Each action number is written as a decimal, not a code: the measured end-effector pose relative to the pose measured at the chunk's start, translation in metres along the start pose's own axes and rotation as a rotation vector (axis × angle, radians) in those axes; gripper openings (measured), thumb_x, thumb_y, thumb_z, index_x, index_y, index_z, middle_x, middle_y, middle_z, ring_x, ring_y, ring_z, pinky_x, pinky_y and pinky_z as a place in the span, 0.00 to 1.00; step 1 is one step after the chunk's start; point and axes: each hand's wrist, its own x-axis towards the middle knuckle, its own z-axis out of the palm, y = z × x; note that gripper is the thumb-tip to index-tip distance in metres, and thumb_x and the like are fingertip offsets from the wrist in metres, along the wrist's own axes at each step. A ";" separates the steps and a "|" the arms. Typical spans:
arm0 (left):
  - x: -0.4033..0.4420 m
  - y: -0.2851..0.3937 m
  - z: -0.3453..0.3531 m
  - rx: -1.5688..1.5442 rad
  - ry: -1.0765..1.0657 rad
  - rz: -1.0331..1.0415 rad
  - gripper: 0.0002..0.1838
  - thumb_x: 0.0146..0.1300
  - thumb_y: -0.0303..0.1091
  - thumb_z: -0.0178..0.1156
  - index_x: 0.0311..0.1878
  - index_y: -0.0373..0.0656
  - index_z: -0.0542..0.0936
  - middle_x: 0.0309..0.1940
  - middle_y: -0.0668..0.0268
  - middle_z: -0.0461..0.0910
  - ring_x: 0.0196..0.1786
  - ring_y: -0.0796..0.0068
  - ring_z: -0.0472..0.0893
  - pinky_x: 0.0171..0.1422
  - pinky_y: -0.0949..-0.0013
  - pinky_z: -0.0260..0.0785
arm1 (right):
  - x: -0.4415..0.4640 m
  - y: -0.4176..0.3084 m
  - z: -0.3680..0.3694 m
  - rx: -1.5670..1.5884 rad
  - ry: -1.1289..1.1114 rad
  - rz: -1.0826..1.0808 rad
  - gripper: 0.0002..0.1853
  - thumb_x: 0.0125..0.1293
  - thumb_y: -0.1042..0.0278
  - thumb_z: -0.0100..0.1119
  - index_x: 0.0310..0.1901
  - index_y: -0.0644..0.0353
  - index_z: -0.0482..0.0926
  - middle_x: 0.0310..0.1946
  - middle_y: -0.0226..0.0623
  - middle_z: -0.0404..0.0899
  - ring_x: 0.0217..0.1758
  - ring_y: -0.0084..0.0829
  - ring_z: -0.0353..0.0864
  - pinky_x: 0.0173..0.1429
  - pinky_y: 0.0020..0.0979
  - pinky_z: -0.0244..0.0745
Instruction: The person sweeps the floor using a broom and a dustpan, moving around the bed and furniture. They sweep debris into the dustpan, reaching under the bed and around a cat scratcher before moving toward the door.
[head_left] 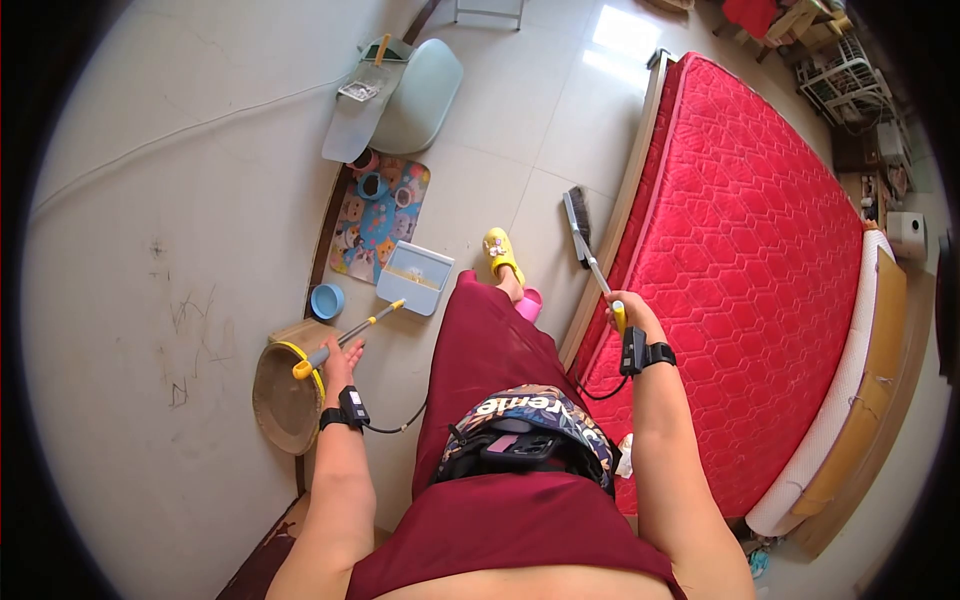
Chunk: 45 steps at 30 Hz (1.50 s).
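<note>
My left hand (342,362) holds the grey and yellow handle (345,338) of a dustpan (415,278), which stands over the floor beside a colourful mat. The dustpan is pale blue and white. In my right hand (636,315) is the handle of a broom (579,228), with yellow at its upper end. The broom's dark bristles are near the bed frame, off to the right of my feet. Whether the bristles touch the floor I cannot tell.
A bed with a red mattress (745,270) fills the right side. Along the left wall are a cartoon mat (352,222), a blue bowl (327,301), a round bin (288,398) and a pale green chair (425,95). A yellow shoe (503,252) shows below me.
</note>
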 end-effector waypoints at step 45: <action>0.021 0.003 -0.001 -0.017 0.034 0.014 0.17 0.64 0.44 0.48 0.50 0.47 0.61 0.37 0.57 0.73 0.29 0.63 0.81 0.29 0.71 0.74 | -0.032 -0.007 0.013 0.021 0.010 -0.091 0.09 0.54 0.64 0.57 0.28 0.56 0.69 0.17 0.31 0.71 0.16 0.21 0.70 0.20 0.19 0.66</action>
